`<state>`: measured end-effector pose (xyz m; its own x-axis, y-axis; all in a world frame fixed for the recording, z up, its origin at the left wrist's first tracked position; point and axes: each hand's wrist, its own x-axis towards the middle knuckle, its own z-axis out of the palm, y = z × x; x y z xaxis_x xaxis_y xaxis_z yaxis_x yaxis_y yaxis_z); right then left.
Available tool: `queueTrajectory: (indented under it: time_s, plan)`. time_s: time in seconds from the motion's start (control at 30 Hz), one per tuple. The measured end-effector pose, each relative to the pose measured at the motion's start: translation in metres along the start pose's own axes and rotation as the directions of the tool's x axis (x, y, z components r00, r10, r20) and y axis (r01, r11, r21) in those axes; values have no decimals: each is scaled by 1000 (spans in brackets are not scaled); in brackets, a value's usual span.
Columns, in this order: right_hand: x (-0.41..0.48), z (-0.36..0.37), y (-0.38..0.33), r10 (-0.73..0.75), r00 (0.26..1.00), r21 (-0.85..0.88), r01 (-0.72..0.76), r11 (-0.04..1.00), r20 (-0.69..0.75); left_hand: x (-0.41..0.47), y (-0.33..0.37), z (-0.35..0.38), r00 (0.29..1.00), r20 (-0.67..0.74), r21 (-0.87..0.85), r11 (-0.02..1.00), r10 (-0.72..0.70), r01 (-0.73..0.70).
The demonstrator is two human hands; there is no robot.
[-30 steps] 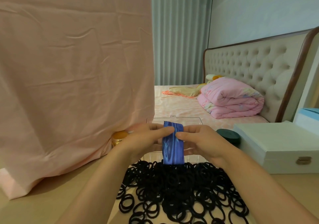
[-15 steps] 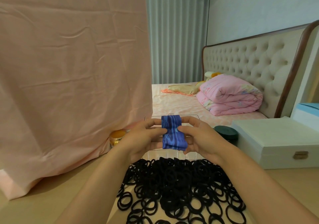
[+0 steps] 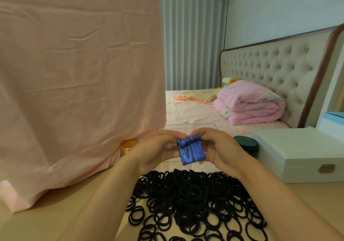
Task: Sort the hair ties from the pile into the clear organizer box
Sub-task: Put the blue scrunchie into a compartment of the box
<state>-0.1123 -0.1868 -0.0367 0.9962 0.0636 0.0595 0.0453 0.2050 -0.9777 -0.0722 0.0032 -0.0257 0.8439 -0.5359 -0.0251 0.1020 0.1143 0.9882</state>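
Note:
A big pile of black hair ties (image 3: 195,200) lies on the table in front of me. Behind it stands the clear organizer box (image 3: 186,126) with its lid up, mostly hidden by my hands. A wide blue patterned band (image 3: 191,152) hangs above the box. My left hand (image 3: 158,147) and my right hand (image 3: 217,147) pinch its top edge from either side and hold it folded over at the top.
A pink cloth (image 3: 78,73) hangs at the left and drapes onto the table. An orange-lidded jar (image 3: 128,145) sits at its foot. A dark round tin (image 3: 245,142) and a white latched case (image 3: 299,151) stand at the right. A bed lies beyond.
Both hands have folded the band's top edge down, so it hangs shorter than a second ago. The hands stayed above the box.

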Motion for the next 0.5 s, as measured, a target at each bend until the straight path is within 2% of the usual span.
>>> queueTrajectory:
  time_s: [0.07,0.13,0.2,0.3,0.4,0.5]
  plan:
    - [0,-2,-3,-25,1000,-53,25,998,9,0,1,1,1000,16,10,1000,14,-14]
    - [-1,-4,-4,-58,998,-207,56,977,-1,1,-1,0,998,-21,105,993,52,-49]
    - [-1,-4,-3,-86,996,-295,72,953,-34,4,-4,0,997,-66,137,990,34,-24]
    - [0,1,0,-98,994,-275,79,958,-57,5,-9,-1,996,-93,191,982,13,5]
    - [0,4,4,-32,998,-200,21,980,-52,3,-8,-2,988,-138,242,970,68,-33]
    - [1,5,6,0,996,-156,-13,988,-85,2,-7,-3,992,-105,224,974,68,-43]
